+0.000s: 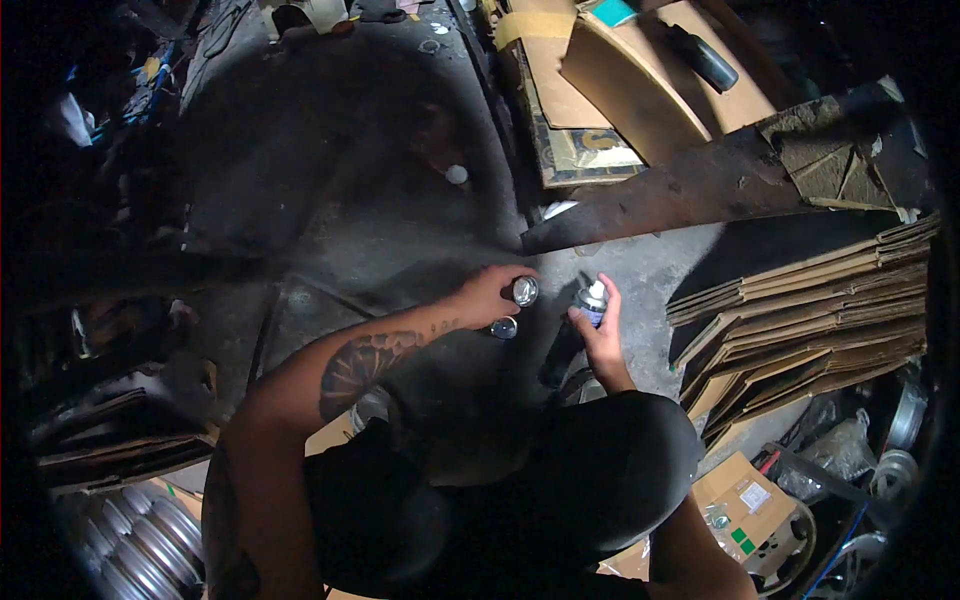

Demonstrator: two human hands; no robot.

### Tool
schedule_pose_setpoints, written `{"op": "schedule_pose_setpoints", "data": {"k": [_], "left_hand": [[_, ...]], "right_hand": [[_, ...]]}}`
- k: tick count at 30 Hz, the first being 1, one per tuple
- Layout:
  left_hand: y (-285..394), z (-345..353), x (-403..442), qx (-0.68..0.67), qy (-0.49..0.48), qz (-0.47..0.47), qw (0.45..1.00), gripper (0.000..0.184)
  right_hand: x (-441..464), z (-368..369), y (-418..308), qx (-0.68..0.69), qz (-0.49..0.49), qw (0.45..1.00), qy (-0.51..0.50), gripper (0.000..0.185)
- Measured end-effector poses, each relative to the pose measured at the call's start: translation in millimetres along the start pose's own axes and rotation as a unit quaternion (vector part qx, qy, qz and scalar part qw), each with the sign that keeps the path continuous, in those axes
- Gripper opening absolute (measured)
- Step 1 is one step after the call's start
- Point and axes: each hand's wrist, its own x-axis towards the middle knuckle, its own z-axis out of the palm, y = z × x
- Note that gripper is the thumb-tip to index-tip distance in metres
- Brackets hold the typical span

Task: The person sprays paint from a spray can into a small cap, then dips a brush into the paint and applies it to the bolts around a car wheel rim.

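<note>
My left hand [492, 292] is closed around a small round metallic cap [526, 291], fingers at its rim. Just below that hand, a second round shiny piece [504, 327] rests on the dark floor. My right hand [606, 325] grips a spray can [590, 310] with a white nozzle, the index finger up at the nozzle. The can's lower part falls into shadow. A gap separates the can from the metallic cap.
Stacked folded cardboard [800, 310] stands at the right. A long dark board [660, 200] lies before cardboard boxes [640, 80] carrying a black bottle [705, 60]. Silver ribbed metal parts [145, 545] sit lower left, and a small carton [745, 505] lower right.
</note>
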Motion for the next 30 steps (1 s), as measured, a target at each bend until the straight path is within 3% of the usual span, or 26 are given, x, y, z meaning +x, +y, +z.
{"op": "schedule_pose_setpoints", "data": {"k": [1,5,8,12,15,17,24,27,30], "left_hand": [[-6.3,-3.7,-2.2,-0.014,0.008,0.003,1.000,0.063],[-30.5,-34.7,-28.0,-0.047,0.042,-0.033,0.997,0.061],[-41.2,-54.7,-44.5,-0.026,0.074,-0.052,0.996,0.063],[-56.1,-70.7,-57.2,-0.033,0.116,-0.079,0.990,0.066],[-56.4,-77.4,-62.2,-0.024,0.137,-0.083,0.987,0.065],[-45.0,-83.1,-65.8,-0.020,0.148,-0.110,0.983,0.063],[-72.1,-88.3,-62.3,-0.055,0.163,-0.070,0.983,0.064],[-68.7,-90.5,-63.0,-0.043,0.161,-0.082,0.983,0.064],[-61.3,-90.7,-62.6,-0.050,0.151,-0.104,0.982,0.066]], "right_hand": [[-3.4,7.2,-11.6,-0.009,0.033,0.999,-0.006,0.066],[3.6,42.4,-14.2,-0.073,-0.058,0.988,-0.126,0.064],[20.7,63.3,-39.1,-0.202,-0.136,0.955,-0.170,0.062],[58.0,92.9,-48.7,-0.206,-0.284,0.925,-0.143,0.062],[83.9,109.7,-52.7,-0.213,-0.299,0.921,-0.127,0.063],[101.7,118.9,-39.7,-0.206,-0.283,0.928,-0.125,0.070],[85.3,116.9,-2.0,-0.150,-0.223,0.962,-0.045,0.100],[51.7,113.8,29.7,-0.228,-0.119,0.964,-0.066,0.097],[29.6,119.3,32.2,-0.390,0.005,0.907,-0.162,0.086]]}}
